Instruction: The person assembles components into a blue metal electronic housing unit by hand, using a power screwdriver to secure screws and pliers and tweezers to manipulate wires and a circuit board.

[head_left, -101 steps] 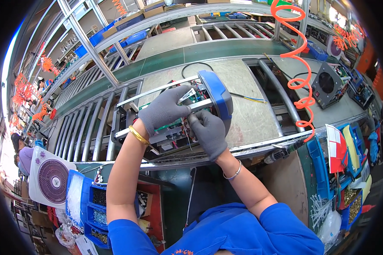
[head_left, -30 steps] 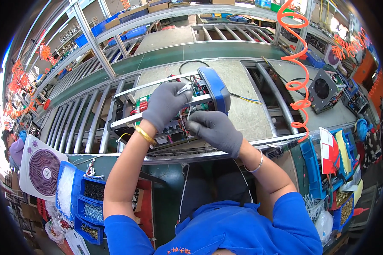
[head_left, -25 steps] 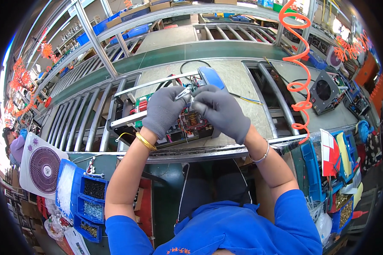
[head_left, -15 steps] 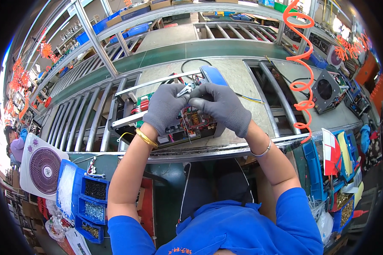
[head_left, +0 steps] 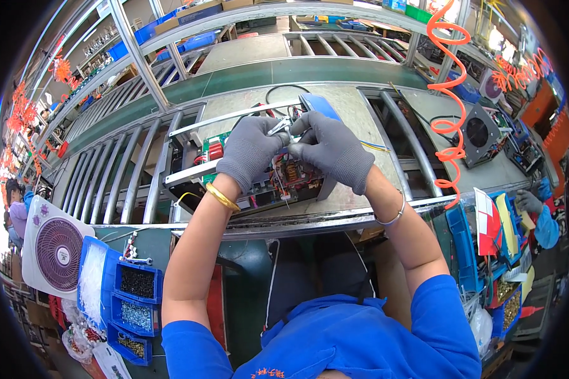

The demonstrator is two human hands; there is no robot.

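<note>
Head view. An open-framed electrical unit is shown lying near the front edge of the worktop, its left end reaching the rollers, its blue end panel turned toward the right edge. The left hand, gloved in grey, is closed round a small silvery tool, whose exact kind cannot be told. The right hand is half curled just beside it, thumb and fingertips close together; whether anything is pinched there cannot be told.

Handling, as judged: considerable weight and a rigid frame are to be expected, with the wiring soft and the boards easily damaged. Lifting is best done with 2 hands, by the frame ends or the 2 pale metal rails, never by boards or leads. Smooth metal may be found slippery, though grip should be helped by knitted gloves.

Appearance: a dark casing is spanned by the rails; within it are seen a green circuit board, red components, a copper-coloured coil and crowded thin wires. The middle is partly covered by the hands.
</note>
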